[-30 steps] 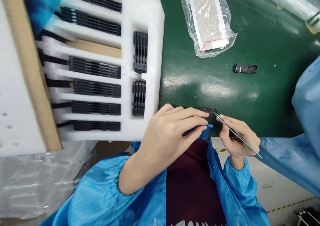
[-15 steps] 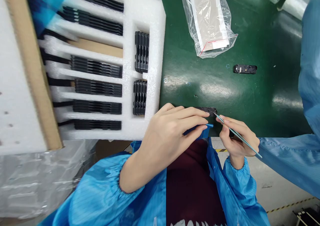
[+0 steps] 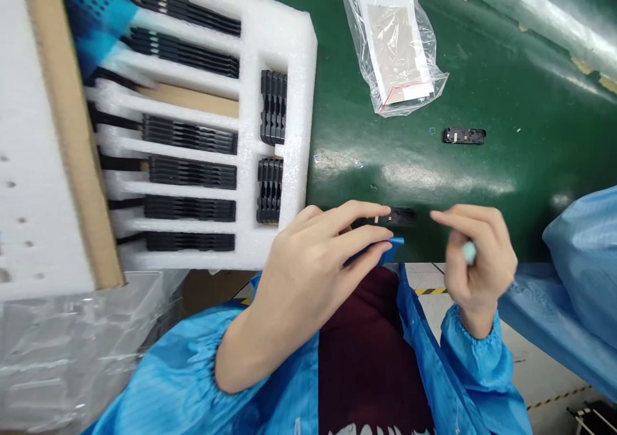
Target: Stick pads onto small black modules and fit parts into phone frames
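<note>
My left hand [image 3: 321, 245] reaches over the table's near edge, its index fingertip at a slim black plastic part [image 3: 402, 216]. That part lies on the green table, its left end partly hidden by my fingers. Between my lower fingers is a blue plastic piece [image 3: 396, 243], mostly covered by the hand. To the right, apart from the part, my right hand [image 3: 477, 248] is closed around tweezers [image 3: 469, 252]. They are blurred and seen nearly end-on, so only a pale teal end shows.
A white foam tray [image 3: 299, 114] with rows of black parts [image 3: 190, 175] fills the left. A similar black part [image 3: 464, 136] lies at the right, below a clear plastic bag [image 3: 400, 49]. Another person's blue sleeve [image 3: 588, 248] is at the right edge.
My right hand has moved right and turned, taking the tweezers' tip away from the black part. My left hand has shifted slightly left. The view has moved a little.
</note>
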A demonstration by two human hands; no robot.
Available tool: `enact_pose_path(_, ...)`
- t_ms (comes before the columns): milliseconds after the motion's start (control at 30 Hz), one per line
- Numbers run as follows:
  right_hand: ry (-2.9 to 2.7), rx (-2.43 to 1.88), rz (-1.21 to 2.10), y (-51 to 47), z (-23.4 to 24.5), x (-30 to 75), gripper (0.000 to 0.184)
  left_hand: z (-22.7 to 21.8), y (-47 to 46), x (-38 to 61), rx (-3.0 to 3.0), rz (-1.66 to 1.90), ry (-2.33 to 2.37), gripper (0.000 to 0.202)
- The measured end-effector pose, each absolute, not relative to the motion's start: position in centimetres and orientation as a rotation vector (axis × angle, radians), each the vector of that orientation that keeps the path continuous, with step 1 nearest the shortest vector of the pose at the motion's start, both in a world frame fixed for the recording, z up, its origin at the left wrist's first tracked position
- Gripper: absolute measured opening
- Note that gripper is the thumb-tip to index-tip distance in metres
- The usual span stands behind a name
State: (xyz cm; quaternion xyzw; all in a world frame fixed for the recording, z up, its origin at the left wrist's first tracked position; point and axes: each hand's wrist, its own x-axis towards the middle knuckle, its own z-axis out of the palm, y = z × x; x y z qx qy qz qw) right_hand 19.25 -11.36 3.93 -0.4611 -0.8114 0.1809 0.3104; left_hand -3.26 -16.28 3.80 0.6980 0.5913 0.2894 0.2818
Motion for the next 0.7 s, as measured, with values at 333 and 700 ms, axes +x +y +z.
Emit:
enact_pose_path(333, -2.153, -1.421, 1.16, -7.8, 3.7, 18.6, 0.006, 2.3, -15.8, -2.3, 2.039, 0.697, 1.689, 0.02)
enact_pose_path(700, -1.716, -1.546, 0.913, -0.6, 2.9, 22.9, 0.024, 2.0, -15.7, -2.5, 2.021, 0.749, 1.675, 0.021)
